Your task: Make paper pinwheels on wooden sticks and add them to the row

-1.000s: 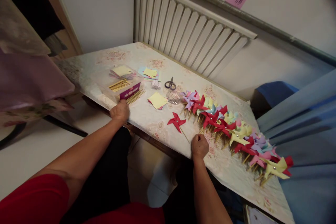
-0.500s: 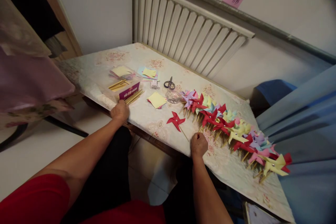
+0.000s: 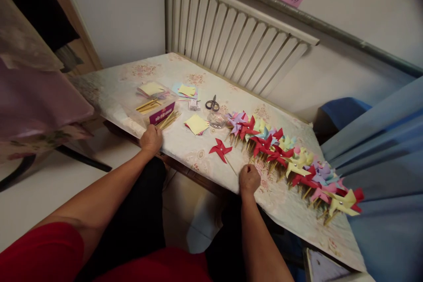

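My left hand [image 3: 151, 140] rests as a closed fist on the table's front edge, beside a bundle of thin wooden sticks [image 3: 169, 120]. Right behind it is a clear plastic box [image 3: 132, 119] with a purple label, holding more sticks and paper squares. My right hand [image 3: 250, 179], also in a fist, lies on the front edge farther right. Nothing shows in either fist. Just left of the right hand lies a single red paper pinwheel [image 3: 220, 150], its stick pointing toward that hand. Rows of colourful pinwheels [image 3: 280, 154] spread along the right of the table.
A stack of yellow-topped paper squares [image 3: 196, 124] lies mid-table. Behind are scissors [image 3: 212, 104], a clear dish of small pieces [image 3: 217, 120], a small box [image 3: 194, 105] and more paper [image 3: 187, 91]. A radiator [image 3: 228, 35] lines the wall; a blue curtain [image 3: 390, 150] hangs right.
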Motion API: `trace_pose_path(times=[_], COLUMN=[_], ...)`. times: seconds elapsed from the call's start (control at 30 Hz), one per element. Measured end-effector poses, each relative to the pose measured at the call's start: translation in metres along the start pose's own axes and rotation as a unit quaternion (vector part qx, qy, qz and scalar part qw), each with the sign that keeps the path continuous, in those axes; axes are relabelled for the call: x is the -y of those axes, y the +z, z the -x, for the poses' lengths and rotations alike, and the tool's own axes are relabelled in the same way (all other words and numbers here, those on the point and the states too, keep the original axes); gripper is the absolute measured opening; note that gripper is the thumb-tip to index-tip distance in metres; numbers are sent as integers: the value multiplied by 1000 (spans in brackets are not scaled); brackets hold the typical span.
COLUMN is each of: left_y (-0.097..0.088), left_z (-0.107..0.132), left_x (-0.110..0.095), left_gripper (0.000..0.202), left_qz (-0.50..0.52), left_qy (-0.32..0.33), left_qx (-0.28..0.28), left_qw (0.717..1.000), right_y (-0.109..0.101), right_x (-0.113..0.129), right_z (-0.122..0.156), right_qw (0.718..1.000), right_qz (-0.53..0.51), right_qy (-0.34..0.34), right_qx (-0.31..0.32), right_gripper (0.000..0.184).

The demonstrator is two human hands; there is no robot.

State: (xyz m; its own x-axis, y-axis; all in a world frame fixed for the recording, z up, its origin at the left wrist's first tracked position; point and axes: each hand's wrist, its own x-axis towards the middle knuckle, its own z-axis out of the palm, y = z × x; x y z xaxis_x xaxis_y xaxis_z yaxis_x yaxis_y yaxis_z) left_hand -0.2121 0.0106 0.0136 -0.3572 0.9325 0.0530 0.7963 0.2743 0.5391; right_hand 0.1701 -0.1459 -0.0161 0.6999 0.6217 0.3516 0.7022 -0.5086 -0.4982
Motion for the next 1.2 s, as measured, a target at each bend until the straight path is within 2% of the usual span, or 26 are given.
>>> trace_pose_path(times=[0.13, 0.27, 0.33, 0.47, 0.57, 0.67, 0.77, 0.97, 1.1, 1.2], left_y=[0, 10, 17, 29, 37, 46, 55, 67, 70, 73], left_z=[14, 41, 61, 106, 135, 154, 166, 173, 169, 165], left_x=[-4, -16, -25, -44, -60, -75, -88, -108, -117, -122], left_gripper=[14, 11, 13, 13, 14, 11, 10, 10, 12, 13], left_qz=[74, 177, 227, 292, 300, 286, 256, 193, 167, 156], left_qy=[82, 138, 157, 202, 236, 281, 314, 356, 386, 398], left_qx=[-16, -13, 13, 98, 158, 198, 242, 286, 292, 289], left_qw=[994, 974, 961, 930, 910, 895, 882, 869, 859, 857], right_y=[-2, -1, -1, 0, -4, -14, -22, -23, -22, -24], right_x=[0, -2, 0, 10, 21, 28, 32, 43, 54, 61], right_z=[-2, -2, 4, 32, 52, 63, 65, 62, 53, 46], right_qw=[997, 992, 989, 982, 946, 893, 844, 792, 775, 777], right_qz=[-74, -107, -126, -176, -318, -415, -481, -552, -568, -562], right_qy=[13, 40, 53, 43, 53, 106, 130, 185, 213, 219], right_qx=[-22, -49, -61, -51, 19, 138, 198, 184, 178, 179], right_gripper=[25, 26, 27, 27, 26, 32, 37, 38, 36, 33])
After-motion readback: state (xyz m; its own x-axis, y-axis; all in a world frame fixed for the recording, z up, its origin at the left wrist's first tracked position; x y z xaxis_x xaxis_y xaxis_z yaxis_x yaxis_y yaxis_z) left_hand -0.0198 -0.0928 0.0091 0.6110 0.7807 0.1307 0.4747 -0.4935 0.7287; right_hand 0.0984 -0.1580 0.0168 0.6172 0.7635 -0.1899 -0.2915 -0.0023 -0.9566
